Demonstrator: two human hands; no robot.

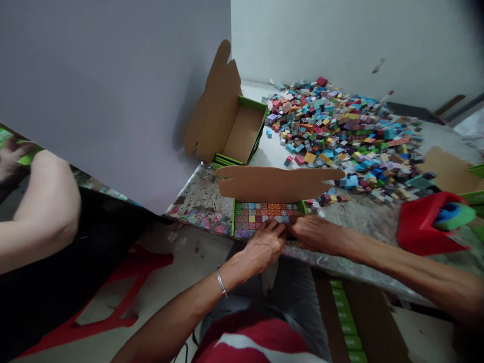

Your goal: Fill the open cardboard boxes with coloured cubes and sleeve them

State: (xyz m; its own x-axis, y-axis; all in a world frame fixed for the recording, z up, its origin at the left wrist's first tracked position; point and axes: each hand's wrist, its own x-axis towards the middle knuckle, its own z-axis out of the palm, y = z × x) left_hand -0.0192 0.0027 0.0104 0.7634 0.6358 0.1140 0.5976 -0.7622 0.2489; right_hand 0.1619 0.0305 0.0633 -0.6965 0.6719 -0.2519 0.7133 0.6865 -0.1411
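— Where is the filled box (pixel 233 222) placed?

— It is placed at the near edge of the surface (pixel 206 196), with its cardboard lid (pixel 280 184) raised along its far side. Its inside is covered with rows of small patterned blocks (pixel 264 207).

— And how are the hands held?

— The left hand (pixel 266 241) is laid over the near side of the filled box, its fingers bent and kept close together, the tips lowered toward the blocks. The right hand (pixel 308 232) is set at the right end of the filled box, its fingers curled in. Whether a block is gripped by either one cannot be told, as the fingertips are partly hidden.

— What is seen beyond the filled box?

— A wide heap of loose blocks (pixel 340 131) is spread behind it and to the right. Behind it and to the left, an open box (pixel 242 131) is seen with its lid tipped back.

— And farther out?

— Well to the right of the filled box, a red container (pixel 408 227) is seen. Far to its left, a co-worker's arm (pixel 45 212) is shown, and below it to the left, a red stool (pixel 124 297).
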